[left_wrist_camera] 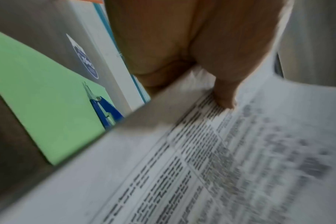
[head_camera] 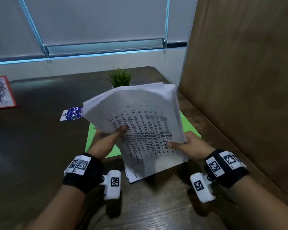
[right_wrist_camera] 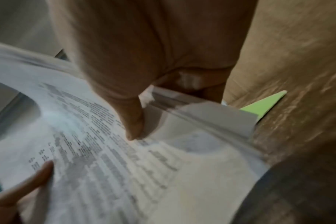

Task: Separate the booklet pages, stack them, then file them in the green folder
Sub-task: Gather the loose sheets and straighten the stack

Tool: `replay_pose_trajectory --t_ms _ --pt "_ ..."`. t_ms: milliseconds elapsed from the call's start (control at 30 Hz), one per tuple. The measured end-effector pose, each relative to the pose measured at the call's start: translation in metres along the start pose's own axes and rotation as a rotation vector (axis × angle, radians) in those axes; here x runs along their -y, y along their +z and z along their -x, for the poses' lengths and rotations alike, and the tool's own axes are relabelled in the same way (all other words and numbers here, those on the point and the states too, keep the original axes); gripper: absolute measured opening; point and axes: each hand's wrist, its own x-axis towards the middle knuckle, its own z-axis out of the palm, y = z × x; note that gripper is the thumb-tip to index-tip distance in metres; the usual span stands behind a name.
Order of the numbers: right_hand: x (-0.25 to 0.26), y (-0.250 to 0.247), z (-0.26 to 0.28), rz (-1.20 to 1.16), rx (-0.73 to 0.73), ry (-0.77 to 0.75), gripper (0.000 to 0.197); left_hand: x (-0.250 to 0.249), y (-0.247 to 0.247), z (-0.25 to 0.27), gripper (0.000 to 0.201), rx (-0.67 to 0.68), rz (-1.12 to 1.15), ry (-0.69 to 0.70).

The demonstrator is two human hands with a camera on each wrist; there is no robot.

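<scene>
The dark wooden table carried everything, with a brown panel standing along its right side. The green folder lay flat on it, mostly hidden under the thick stack of printed pages, which was held up off the table, tilted and fanned at its far end, above a few loose sheets lying near the person. The left hand gripped the stack's left edge, thumb on the printed top and fingers beneath. The right hand pinched the right edge likewise. A framed picture lay far left, a small plant stood behind the stack, beside a blue sticker, and blue-handled scissors rested on the folder
</scene>
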Motion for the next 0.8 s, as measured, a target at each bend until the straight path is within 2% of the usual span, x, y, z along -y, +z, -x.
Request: replay_pose_trajectory --t_ms 33,100,167,233,300,367,467,567,667,733,800 --pt "-0.004 -0.001 -0.001 0.028 -0.025 0.013 0.024 0.002 0.002 0.000 0.011 -0.038 0.014 0.010" --pt "-0.006 -0.002 -0.001 0.032 -0.058 0.003 0.028 -0.005 0.005 -0.003 0.009 -0.116 0.073 0.047" --pt "0.000 -0.003 0.002 -0.068 -0.091 -0.023 0.021 -0.018 0.005 -0.010 0.006 -0.162 0.118 0.060" --pt "0.010 -0.005 0.007 -0.247 -0.133 -0.053 0.016 -0.024 0.003 -0.014 0.009 -0.120 0.188 0.003" --pt "0.017 -0.004 0.007 -0.351 -0.181 -0.075 0.018 -0.016 0.000 -0.013 0.016 -0.033 0.231 -0.132" --pt "0.021 0.002 0.007 -0.456 -0.221 -0.072 0.021 -0.001 -0.001 -0.006 0.034 0.042 0.213 -0.254" --pt "0.025 0.014 0.008 -0.535 -0.158 -0.052 0.021 0.006 0.001 0.001 0.049 0.092 0.264 -0.333" --pt "0.020 0.026 0.012 -0.461 -0.019 0.028 0.016 0.012 0.002 0.000 0.038 0.072 0.232 -0.342" --pt "0.001 0.031 0.012 -0.316 0.125 0.072 0.024 0.034 0.001 0.002 0.042 0.057 -0.010 -0.404" --pt "-0.015 0.032 0.013 -0.122 0.142 0.121 0.017 0.055 -0.002 0.009 0.043 0.051 -0.159 -0.490" --pt "-0.032 0.034 0.015 0.032 0.077 0.231 0.009 0.076 -0.010 0.015 0.044 0.044 -0.232 -0.560"
